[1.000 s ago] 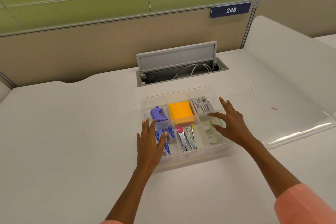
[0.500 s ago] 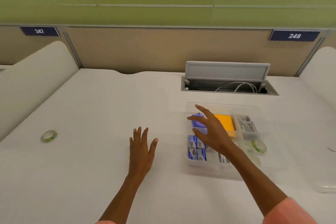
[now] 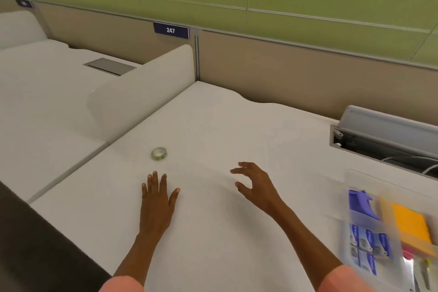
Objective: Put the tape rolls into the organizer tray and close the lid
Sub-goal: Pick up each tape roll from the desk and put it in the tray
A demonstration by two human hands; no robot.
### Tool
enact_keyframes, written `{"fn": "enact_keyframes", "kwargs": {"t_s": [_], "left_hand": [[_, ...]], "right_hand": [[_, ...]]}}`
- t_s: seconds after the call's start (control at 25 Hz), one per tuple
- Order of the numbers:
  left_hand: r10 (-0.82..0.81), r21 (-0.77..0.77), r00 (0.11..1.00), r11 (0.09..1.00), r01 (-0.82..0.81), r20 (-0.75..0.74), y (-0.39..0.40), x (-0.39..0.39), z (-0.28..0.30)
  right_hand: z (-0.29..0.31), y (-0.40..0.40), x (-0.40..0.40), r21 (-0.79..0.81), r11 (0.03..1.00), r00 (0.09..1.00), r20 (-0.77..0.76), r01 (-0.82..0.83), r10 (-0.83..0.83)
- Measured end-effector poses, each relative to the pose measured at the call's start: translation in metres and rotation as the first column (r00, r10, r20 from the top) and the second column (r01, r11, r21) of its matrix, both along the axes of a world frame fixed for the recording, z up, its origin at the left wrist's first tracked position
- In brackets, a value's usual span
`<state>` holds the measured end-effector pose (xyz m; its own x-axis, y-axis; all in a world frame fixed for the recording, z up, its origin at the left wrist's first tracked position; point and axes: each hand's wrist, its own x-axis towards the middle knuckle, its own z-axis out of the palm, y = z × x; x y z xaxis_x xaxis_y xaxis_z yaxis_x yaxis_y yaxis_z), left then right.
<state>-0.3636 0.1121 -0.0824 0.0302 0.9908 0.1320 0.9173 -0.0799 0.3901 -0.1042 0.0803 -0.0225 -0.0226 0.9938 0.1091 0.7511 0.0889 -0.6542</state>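
A small clear tape roll [image 3: 159, 153] with a green-patterned core lies on the white desk, left of centre. My left hand [image 3: 158, 199] rests flat on the desk just below it, fingers spread, a short gap from the roll. My right hand [image 3: 257, 185] hovers to the right with fingers curled apart, holding nothing. The clear organizer tray [image 3: 353, 180] is at the right edge, blurred, with a purple tool, blue boxes and orange sticky notes inside. Its lid is out of view.
A rounded white divider [image 3: 142, 97] separates this desk from the neighbouring one on the left. An open cable hatch [image 3: 384, 133] sits at the back right, behind the tray. The desk's front-left edge drops to dark floor [image 3: 35, 244].
The view has swung left. Both hands moved left away from the tray, and the loose tape roll is now close in front of my left hand.
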Motion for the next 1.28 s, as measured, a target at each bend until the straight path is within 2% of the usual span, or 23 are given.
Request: {"fn": "enact_keyframes", "kwargs": {"t_s": [0.12,0.36,0.44,0.6,0.84,1.28], "left_hand": [[0.089,-0.040,0.994,0.995,-0.092,-0.070,0.004,-0.014,-0.005],[0.071,-0.055,0.990,0.995,-0.078,-0.124,0.009,-0.013,-0.009],[0.071,-0.050,0.988,0.996,-0.079,-0.137,0.010,-0.014,-0.011],[0.067,-0.057,0.987,0.995,-0.076,-0.148,0.013,-0.015,-0.015],[0.076,-0.047,0.988,0.995,-0.083,-0.135,0.018,-0.018,-0.018],[0.069,-0.063,0.978,0.995,-0.083,-0.195,0.018,-0.022,-0.019]], "right_hand": [[-0.009,0.028,-0.035,-0.037,0.997,0.998,0.001,-0.063,0.063],[-0.028,0.082,-0.098,-0.113,0.983,0.986,0.062,-0.145,0.152],[-0.035,0.098,-0.122,-0.136,0.972,0.971,0.121,-0.190,0.206],[-0.044,0.128,-0.157,-0.109,0.963,0.901,0.342,-0.245,0.268],[-0.054,0.155,-0.176,-0.156,0.964,0.845,0.465,-0.216,0.264],[-0.053,0.105,-0.129,-0.059,0.986,0.907,0.388,-0.155,0.166]]}}
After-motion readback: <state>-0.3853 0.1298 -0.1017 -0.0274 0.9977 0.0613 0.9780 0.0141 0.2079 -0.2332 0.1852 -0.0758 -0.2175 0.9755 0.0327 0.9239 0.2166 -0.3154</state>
